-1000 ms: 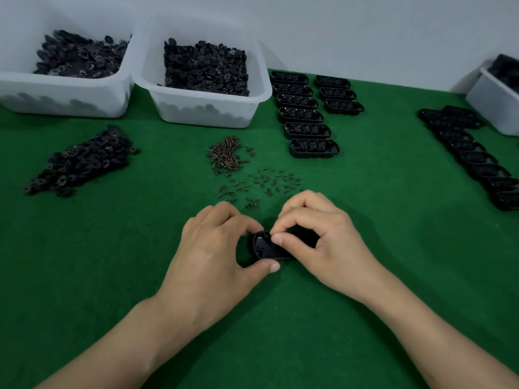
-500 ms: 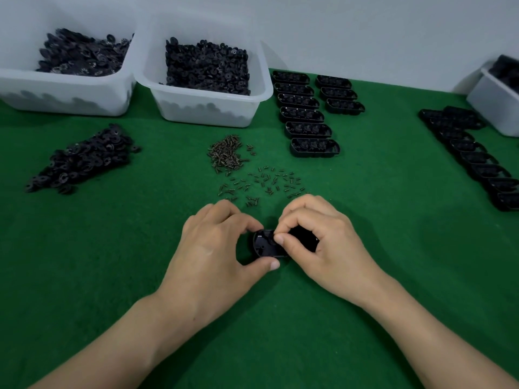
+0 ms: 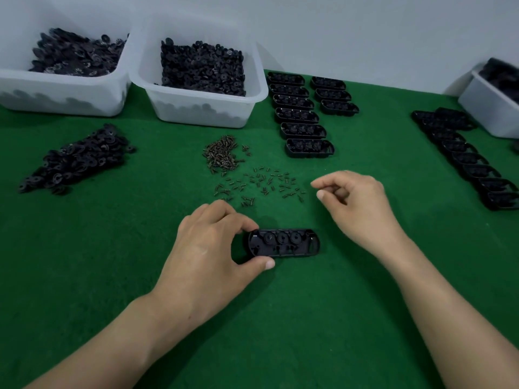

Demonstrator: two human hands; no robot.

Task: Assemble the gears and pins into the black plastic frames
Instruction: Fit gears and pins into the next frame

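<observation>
A black plastic frame [image 3: 286,243] lies flat on the green felt in front of me, with three round gears seated in it. My left hand [image 3: 209,248] grips its left end between thumb and fingers. My right hand [image 3: 356,203] hovers up and to the right of the frame, fingers curled, with nothing visible in them. Small metal pins [image 3: 264,182] lie scattered just beyond the frame, with a denser heap of pins [image 3: 222,155] behind them.
Two white bins [image 3: 196,108] [image 3: 56,94] of black gears stand at the back left, a loose gear pile [image 3: 78,158] in front of them. Two rows of frames [image 3: 303,119] lie at back centre, another row [image 3: 466,158] at right, beside a third bin [image 3: 488,108].
My right hand has let go of the frame and lifted away to the right, toward the scattered pins, uncovering the frame. My left hand still holds the frame's left end.
</observation>
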